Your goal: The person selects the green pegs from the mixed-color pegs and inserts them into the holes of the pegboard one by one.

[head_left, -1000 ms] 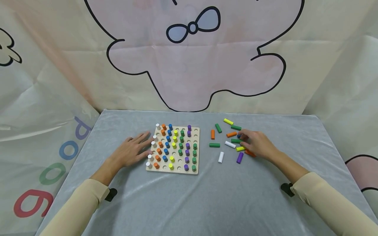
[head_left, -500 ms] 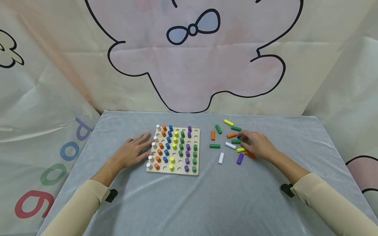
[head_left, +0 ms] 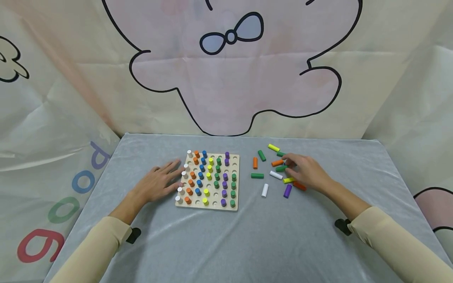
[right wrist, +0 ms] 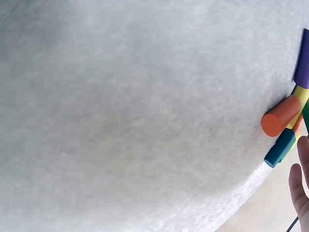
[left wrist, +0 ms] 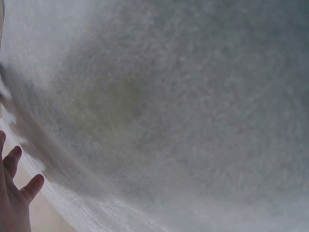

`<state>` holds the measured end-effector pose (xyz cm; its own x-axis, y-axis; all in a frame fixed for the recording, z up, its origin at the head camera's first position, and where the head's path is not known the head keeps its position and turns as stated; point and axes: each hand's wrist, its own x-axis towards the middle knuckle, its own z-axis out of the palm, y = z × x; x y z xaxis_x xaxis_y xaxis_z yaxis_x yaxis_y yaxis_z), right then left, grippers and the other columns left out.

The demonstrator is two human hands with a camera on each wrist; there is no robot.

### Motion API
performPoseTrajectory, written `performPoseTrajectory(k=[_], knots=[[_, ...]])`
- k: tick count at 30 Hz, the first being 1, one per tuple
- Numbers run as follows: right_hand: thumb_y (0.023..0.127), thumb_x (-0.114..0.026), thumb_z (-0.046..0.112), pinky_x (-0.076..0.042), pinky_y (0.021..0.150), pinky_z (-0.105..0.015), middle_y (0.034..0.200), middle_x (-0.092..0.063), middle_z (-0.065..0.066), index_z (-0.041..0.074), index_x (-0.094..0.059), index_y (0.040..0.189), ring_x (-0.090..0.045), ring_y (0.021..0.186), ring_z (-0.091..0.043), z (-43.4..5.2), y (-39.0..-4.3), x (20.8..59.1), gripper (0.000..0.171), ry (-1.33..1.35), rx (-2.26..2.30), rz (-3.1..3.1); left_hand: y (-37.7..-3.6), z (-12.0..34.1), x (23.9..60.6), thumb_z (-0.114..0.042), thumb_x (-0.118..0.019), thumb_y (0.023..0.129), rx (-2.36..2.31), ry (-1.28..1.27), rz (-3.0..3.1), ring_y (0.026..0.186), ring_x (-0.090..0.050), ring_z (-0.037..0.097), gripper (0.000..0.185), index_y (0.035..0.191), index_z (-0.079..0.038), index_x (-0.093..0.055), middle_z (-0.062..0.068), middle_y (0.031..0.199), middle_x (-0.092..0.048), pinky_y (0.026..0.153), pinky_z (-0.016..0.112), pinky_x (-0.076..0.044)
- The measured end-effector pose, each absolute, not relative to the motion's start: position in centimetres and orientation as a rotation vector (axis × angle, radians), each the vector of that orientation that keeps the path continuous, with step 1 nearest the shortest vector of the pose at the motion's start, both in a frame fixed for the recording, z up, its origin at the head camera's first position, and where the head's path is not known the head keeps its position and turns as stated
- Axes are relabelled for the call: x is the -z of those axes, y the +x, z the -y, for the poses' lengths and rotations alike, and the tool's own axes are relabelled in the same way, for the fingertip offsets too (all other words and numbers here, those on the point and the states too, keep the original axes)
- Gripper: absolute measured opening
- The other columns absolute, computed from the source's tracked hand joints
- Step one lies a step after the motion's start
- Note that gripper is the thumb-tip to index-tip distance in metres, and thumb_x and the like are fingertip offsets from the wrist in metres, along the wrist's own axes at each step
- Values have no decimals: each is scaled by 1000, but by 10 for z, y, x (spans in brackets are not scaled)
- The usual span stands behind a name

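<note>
Right hand (head_left: 305,172) shifted over pegs (head_left: 282,168), left hand (head_left: 159,181) flat

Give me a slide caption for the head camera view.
Left hand rests beside a wooden pegboard of colored pegs; right hand reaches among loose pegs.

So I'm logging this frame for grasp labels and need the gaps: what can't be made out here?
- Head view: whether the right hand actually pinches a peg; its own fingers cover the loose pegs beneath.
- Head view: the pegboard holes nearest the left hand are too small to count.
- Left wrist view: only fingertips show at the edge, over the blurred grey cloth.
- Right wrist view: the pegs are cut off by the right edge.
</note>
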<state>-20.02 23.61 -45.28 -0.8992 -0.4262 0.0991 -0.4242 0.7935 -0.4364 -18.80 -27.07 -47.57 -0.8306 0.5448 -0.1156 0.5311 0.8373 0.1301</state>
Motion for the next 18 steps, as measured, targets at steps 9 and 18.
performPoseTrajectory(k=[9,18], knots=[[87,-74,3,-54,79,-46,97,-70,-7,3,-63,125,-66,90,-23,-229,-203,448,40,-722,753,-2977,-188,271,475,-57,-46,100,-148,854,-2872,148,-25,35,68,156,-19,-36,13,164,-22,106,61,-35],[88,-76,6,-55,78,-48,93,-72,-6,5,-63,121,-68,87,-24,-222,-204,443,35,-788,858,-3015,-188,271,476,-57,-46,100,-155,853,-2875,148,-25,34,67,156,-20,-37,13,164,-23,106,62,-34]])
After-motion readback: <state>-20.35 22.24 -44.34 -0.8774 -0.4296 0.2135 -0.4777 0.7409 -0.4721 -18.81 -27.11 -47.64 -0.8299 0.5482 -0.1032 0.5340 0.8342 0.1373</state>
